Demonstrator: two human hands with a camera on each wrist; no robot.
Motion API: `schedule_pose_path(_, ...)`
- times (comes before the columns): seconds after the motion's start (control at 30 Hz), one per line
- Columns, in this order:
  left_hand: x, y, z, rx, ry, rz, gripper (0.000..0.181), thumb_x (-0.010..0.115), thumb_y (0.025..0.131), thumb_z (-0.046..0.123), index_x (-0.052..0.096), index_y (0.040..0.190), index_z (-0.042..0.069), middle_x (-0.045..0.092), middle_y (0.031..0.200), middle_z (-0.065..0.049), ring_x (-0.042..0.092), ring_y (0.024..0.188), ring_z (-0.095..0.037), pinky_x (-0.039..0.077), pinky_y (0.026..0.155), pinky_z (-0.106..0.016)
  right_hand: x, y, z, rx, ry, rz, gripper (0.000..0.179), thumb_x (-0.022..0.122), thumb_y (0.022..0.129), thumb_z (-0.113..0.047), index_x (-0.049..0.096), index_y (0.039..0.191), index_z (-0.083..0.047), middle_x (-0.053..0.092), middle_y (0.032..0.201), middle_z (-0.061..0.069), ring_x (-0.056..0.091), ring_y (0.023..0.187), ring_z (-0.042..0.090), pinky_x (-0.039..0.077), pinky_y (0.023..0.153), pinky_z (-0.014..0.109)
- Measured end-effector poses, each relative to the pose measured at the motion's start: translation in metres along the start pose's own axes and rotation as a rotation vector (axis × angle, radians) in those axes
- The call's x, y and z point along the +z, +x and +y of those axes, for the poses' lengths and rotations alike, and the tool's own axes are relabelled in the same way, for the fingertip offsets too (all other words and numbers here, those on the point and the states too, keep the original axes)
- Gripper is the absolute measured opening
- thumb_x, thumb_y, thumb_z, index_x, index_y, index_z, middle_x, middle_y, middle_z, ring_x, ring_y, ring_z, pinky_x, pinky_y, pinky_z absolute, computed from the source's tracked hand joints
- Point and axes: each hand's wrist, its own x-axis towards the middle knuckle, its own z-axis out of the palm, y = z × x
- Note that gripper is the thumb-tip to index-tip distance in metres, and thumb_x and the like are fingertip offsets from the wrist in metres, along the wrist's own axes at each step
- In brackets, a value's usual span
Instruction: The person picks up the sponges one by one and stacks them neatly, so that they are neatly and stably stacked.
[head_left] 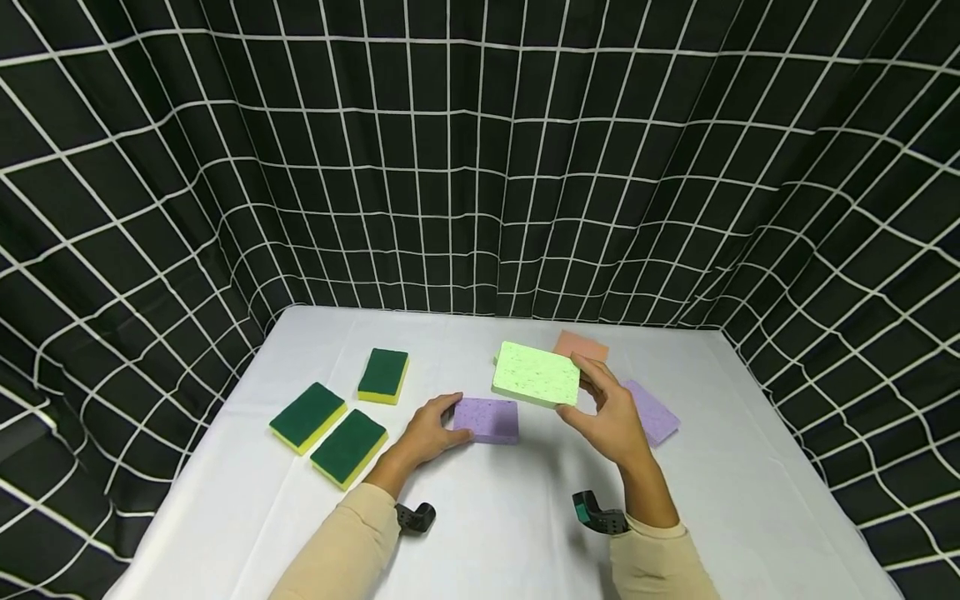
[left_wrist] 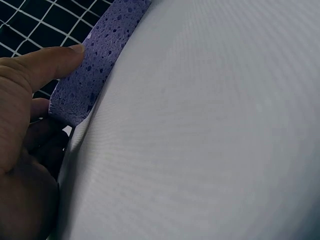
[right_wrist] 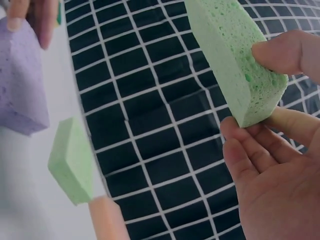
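Observation:
Near the middle of the white table, a purple sponge (head_left: 486, 419) lies flat. My left hand (head_left: 427, 432) pinches its left end, with the thumb on the near side and fingers at the far side. In the left wrist view the thumb presses the pitted edge of that purple sponge (left_wrist: 95, 65). My right hand (head_left: 615, 423) holds a light green sponge (head_left: 536, 373) by its right end, raised above the table and tilted. The thumb and fingers grip opposite faces of the green sponge (right_wrist: 235, 60) in the right wrist view.
A second green sponge (right_wrist: 72, 162) lies on the table, mostly hidden in the head view. Beyond the right hand are an orange sponge (head_left: 581, 344) and another purple sponge (head_left: 651, 412). Three green-and-yellow scouring sponges (head_left: 348, 448) lie at left. Black gridded cloth (head_left: 480, 167) surrounds the table.

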Motion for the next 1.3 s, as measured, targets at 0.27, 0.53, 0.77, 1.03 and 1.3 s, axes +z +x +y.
schedule_pose_path(0.27,0.001,0.000,-0.002,0.002,0.006,-0.002,0.073,0.082,0.078,0.022,0.049,0.140,0.003,0.048,0.140,-0.015,0.038,0.133,-0.033,0.029,0.108,-0.044,0.017,0.004,0.011,0.067,0.008,-0.058,0.066,0.068,0.073,0.020,0.042,0.134,0.018,0.047,0.130,0.032,0.050,0.117,0.040,0.040,0.100,0.042)
schedule_pose_path(0.53,0.002,0.002,-0.003,0.033,0.012,0.001,0.074,0.082,0.076,0.026,0.050,0.138,0.003,0.050,0.138,-0.015,0.041,0.131,-0.033,0.030,0.107,-0.045,0.032,0.004,0.025,0.118,0.011,-0.121,0.065,0.070,0.074,0.016,0.044,0.135,0.015,0.047,0.131,0.029,0.051,0.118,0.039,0.038,0.101,0.045)
schedule_pose_path(0.77,0.001,0.001,-0.002,0.021,0.023,0.000,0.077,0.084,0.075,0.027,0.050,0.140,0.006,0.050,0.138,-0.013,0.040,0.131,-0.032,0.028,0.108,-0.045,0.043,-0.001,0.048,0.144,0.011,-0.157,0.067,0.068,0.076,0.015,0.041,0.136,0.016,0.046,0.132,0.029,0.050,0.118,0.041,0.037,0.101,0.049)
schedule_pose_path(1.03,0.002,0.001,-0.006,0.035,0.027,0.002,0.079,0.084,0.075,0.026,0.048,0.140,0.004,0.051,0.137,-0.014,0.040,0.131,-0.032,0.028,0.108,-0.045,0.056,-0.010,0.093,0.194,-0.002,-0.156,0.070,0.072,0.075,0.012,0.045,0.139,0.005,0.049,0.135,0.018,0.051,0.120,0.033,0.039,0.101,0.042)
schedule_pose_path(1.3,0.002,0.001,-0.004,0.006,-0.006,-0.014,0.080,0.085,0.074,0.022,0.047,0.142,0.005,0.049,0.140,-0.011,0.037,0.134,-0.030,0.026,0.109,-0.043,0.063,-0.016,0.102,0.228,-0.017,-0.192,0.069,0.071,0.077,0.010,0.043,0.140,0.007,0.048,0.135,0.016,0.049,0.124,0.032,0.039,0.102,0.035)
